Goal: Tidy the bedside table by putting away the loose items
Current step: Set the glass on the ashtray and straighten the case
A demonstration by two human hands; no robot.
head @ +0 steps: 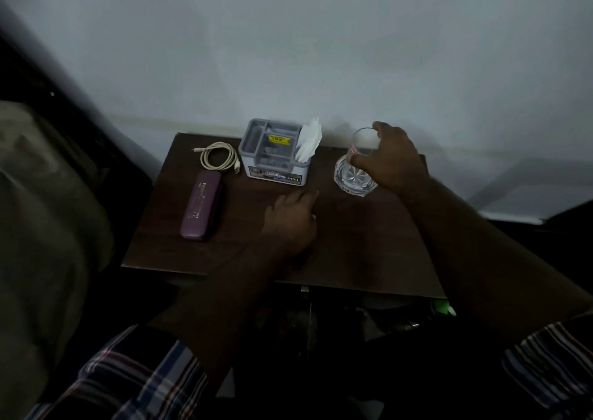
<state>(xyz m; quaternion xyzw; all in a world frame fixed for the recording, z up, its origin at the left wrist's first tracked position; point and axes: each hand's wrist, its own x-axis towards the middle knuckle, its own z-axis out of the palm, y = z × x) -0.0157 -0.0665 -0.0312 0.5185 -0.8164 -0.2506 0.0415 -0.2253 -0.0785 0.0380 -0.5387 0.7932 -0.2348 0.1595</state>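
A dark wooden counter (369,259) stands against a pale wall (288,51), with a bed (38,211) just beside its left edge. Near the back edge, about midway along, sits a grey organiser box (272,166) with several compartments and a yellow label inside; white tissue (308,142) stands up from its right-hand compartment. By the left edge a purple case (201,205) lies lengthwise, its far end just beside a coiled cream cable (219,156) at the back left corner.

The right hand (390,160) is at the back right corner, its grip curled around a clear glass (356,166) from the right side — thumb in front, fingers over the rim. The glass stands upright on the counter; the dim light makes it hard to tell if it holds any liquid.

The left hand (290,219) rests near the middle of the counter, in front of the box and apart from it — fingers extended forward and loosely spread, its grip holding nothing. Plaid sleeves (134,374) show at the bottom.
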